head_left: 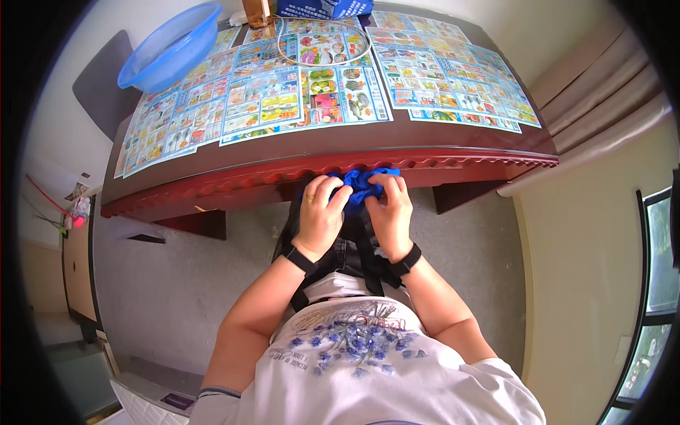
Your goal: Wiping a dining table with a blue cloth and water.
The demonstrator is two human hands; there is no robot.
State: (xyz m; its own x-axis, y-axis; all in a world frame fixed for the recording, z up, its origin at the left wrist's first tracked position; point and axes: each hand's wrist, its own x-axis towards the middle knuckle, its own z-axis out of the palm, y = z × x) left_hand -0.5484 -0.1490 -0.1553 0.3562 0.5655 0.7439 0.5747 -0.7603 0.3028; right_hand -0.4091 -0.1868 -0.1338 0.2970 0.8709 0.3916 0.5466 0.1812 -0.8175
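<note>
A bunched piece of bright blue cloth (360, 185) is held between my two hands, just below the scalloped front edge of the dark red table (283, 147). My left hand (321, 216) grips its left side with curled fingers. On the right side of the cloth, my right hand (392, 216) pinches it between thumb and fingers. The cloth is crumpled, so its full shape cannot be made out. Both wrists wear black bands, and the hands are above my lap.
Printed colourful leaflets (269, 99) cover much of the tabletop. A blue plastic basin (170, 49) leans at the back left. A pale ring-shaped wire (370, 48), a brown bottle (258, 13) and a blue bag (326, 7) are at the back. Curtains (602, 106) hang at right.
</note>
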